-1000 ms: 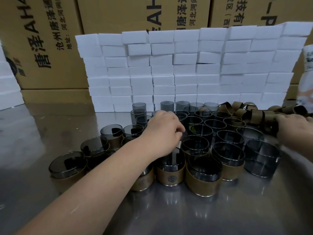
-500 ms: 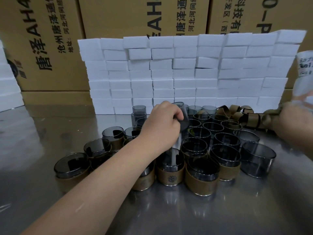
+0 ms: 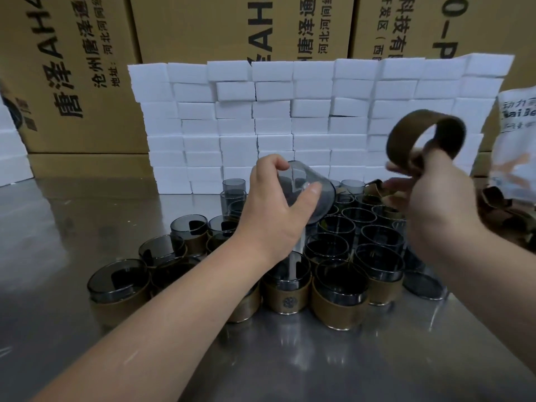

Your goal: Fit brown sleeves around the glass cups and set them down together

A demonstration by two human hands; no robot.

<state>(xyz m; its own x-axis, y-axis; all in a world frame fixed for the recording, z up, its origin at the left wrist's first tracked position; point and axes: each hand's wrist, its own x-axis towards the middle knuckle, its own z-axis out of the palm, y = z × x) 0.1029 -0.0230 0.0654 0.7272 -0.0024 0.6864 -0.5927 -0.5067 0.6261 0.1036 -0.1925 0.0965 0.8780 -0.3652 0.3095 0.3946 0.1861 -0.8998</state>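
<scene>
My left hand (image 3: 275, 207) holds a smoky glass cup (image 3: 317, 198) tilted on its side, lifted above the cluster of cups. My right hand (image 3: 435, 198) grips a brown sleeve (image 3: 403, 132), a ring raised in the air to the right of the held cup. The two are apart. Below stand several glass cups; those in front, like one sleeved cup (image 3: 287, 294), wear brown sleeves, while several bare cups (image 3: 359, 219) stand behind. A pile of loose brown sleeves (image 3: 499, 201) lies at the right, partly hidden by my right hand.
The cups stand on a shiny metal table (image 3: 290, 358). A wall of stacked white foam blocks (image 3: 290, 117) rises behind them, with printed cardboard boxes (image 3: 72, 68) further back. A white printed bag (image 3: 519, 146) stands at the right edge.
My left hand has lifted a bare cup out of the cluster and tilted it. My right hand has pulled one brown sleeve from the pile and raised it.
</scene>
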